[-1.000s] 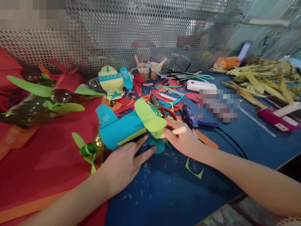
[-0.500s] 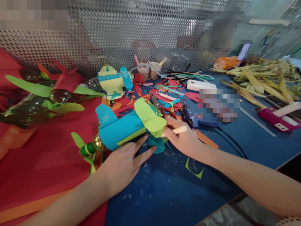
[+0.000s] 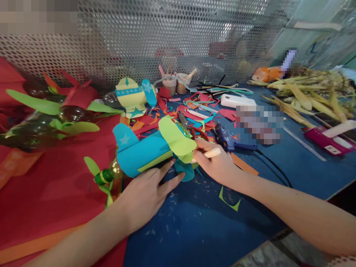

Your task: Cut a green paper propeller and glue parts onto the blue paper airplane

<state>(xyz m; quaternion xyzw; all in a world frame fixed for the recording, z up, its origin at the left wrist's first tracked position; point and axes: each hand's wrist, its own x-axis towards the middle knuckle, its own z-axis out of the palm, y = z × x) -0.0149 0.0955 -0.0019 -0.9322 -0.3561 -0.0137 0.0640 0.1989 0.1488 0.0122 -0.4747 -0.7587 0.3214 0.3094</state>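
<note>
A toy plane (image 3: 147,148) made of a plastic bottle wrapped in blue paper lies on the table in front of me. It has a green paper wing (image 3: 175,137), a blue fin with a pale star and a propeller (image 3: 101,178) at its left end. My left hand (image 3: 148,189) rests against its near side, fingers spread and stretched out. At the plane's right end, my right hand (image 3: 215,163) pinches a slim cream-coloured stick (image 3: 213,152). The stick's tip is hidden behind the green wing. Red handles (image 3: 201,133) show just beyond the right fingers.
Coloured paper scraps (image 3: 150,122) lie behind the plane. A blue glue gun (image 3: 228,139) with a black cord is to the right. A yellow bottle plane (image 3: 133,96) and other bottle toys stand at the left. Dried husks (image 3: 314,89) fill the far right, before a perforated metal screen (image 3: 178,33).
</note>
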